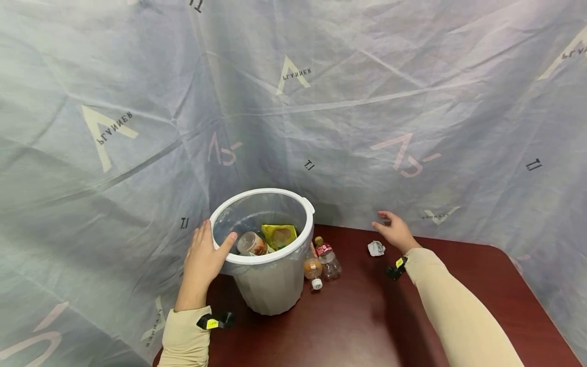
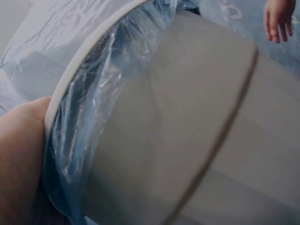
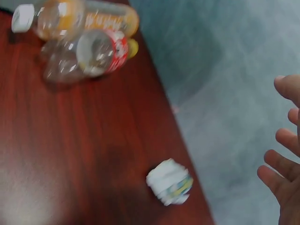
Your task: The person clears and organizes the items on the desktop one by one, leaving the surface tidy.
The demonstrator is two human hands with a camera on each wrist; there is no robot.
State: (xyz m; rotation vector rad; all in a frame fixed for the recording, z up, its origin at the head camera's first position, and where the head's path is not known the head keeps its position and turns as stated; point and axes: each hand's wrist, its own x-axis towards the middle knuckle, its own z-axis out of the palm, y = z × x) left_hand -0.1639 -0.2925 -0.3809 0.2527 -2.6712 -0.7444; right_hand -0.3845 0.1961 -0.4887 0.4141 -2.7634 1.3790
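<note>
From the head camera, your left hand [image 1: 204,260] grips the white rim of the bin [image 1: 266,257], thumb curled over the edge and into the opening, fingers on the outside. The bin stands on the dark red table [image 1: 357,326], lined with a clear bag and holding a cup, a yellow-green wrapper and other litter. Your right hand [image 1: 395,230] hovers with fingers loosely spread, holding nothing, just beside a crumpled paper ball [image 1: 376,248] on the table. Two plastic bottles [image 1: 321,262] lie right against the bin's right side.

From the left wrist, the bin [image 2: 187,131] fills the picture — grey wall, white rim, bluish bag folded over the edge. Your left hand [image 2: 21,154] presses against the rim at the lower left; the fingers themselves are out of sight here. The right hand's fingertips [image 2: 277,18] show at the top right.

From the right wrist, your right hand [image 3: 286,159] sits at the right edge, fingers apart and relaxed — touching nothing. The paper ball [image 3: 169,182] lies near the table's edge, apart from the hand, and the two bottles [image 3: 86,40] lie side by side at the top left.
</note>
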